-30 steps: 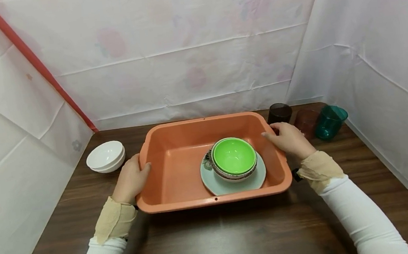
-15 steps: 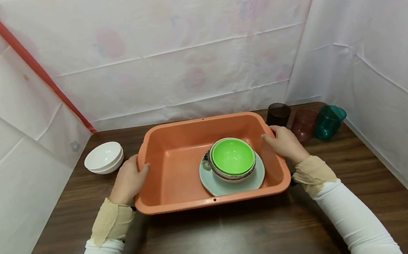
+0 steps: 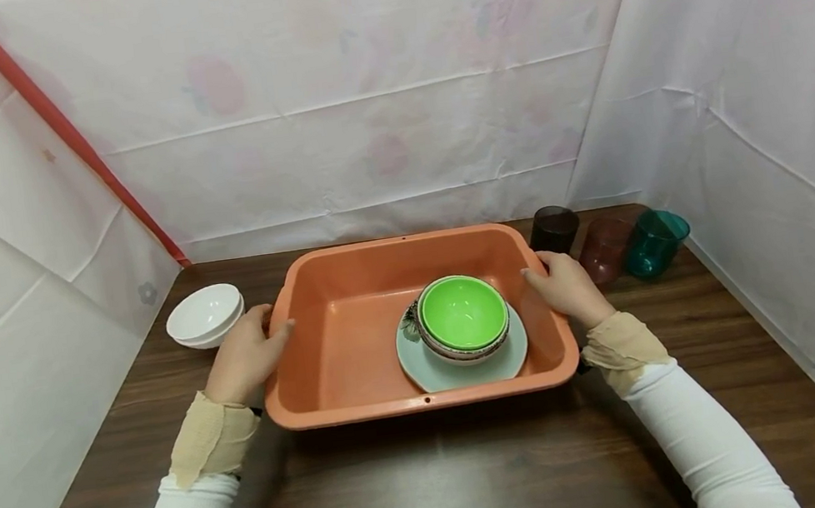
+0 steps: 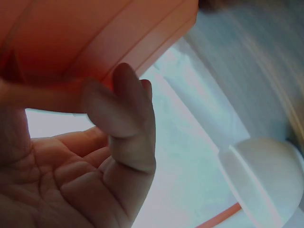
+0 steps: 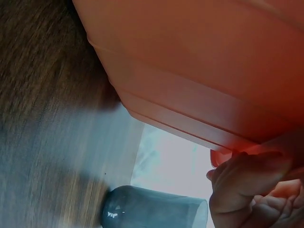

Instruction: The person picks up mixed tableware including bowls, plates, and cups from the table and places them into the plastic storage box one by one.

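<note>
Your right hand grips the orange tub at its right rim; your left hand curves loosely at the opposite rim, hold unclear. Tub's between them, green bowl inside!

The tub looks smooth plastic, the table wooden.

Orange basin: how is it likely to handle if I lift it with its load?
The orange basin looks like moulded plastic with a broad rim, so it will probably hold its shape. It may dip on the right, where the pale plate and nested bowls sit. Its floor looks smooth, so they might slide if it tilts.
</note>
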`<state>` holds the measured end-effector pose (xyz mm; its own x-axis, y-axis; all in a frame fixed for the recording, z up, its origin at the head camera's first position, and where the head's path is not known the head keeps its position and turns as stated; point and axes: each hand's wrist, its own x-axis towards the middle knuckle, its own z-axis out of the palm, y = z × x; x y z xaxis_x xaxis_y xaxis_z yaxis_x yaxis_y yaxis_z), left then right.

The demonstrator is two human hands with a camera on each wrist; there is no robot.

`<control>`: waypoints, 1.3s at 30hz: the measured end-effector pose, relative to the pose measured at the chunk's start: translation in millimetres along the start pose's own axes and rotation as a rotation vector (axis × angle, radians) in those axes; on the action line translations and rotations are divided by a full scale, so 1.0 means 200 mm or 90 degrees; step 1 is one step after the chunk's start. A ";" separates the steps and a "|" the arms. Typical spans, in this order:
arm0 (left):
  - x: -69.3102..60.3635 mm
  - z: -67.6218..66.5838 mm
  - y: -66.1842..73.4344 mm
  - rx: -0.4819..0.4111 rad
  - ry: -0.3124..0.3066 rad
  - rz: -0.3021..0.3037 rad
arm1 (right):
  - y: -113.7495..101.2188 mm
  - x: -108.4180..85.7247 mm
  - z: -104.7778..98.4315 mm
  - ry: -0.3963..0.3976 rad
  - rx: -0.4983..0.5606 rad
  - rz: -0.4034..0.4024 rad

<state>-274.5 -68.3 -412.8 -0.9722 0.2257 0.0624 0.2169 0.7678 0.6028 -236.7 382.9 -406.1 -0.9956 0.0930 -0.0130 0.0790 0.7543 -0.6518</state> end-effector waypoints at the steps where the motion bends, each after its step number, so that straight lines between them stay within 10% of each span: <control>1: 0.00 -0.01 0.00 0.000 0.005 -0.001 | 0.00 0.00 0.00 0.000 0.001 0.000; 19: 0.09 -0.28 -0.14 0.036 0.129 -0.015 | 0.00 -0.01 0.00 0.011 -0.004 -0.013; 39: 0.22 -0.31 -0.45 0.077 0.188 -0.140 | 0.00 -0.01 0.00 0.005 0.000 -0.012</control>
<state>-343.0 -163.9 -415.7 -0.9765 -0.1201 0.1789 -0.0071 0.8476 0.5305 -235.2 383.1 -405.8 -0.9965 0.0829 0.0051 0.0595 0.7559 -0.6520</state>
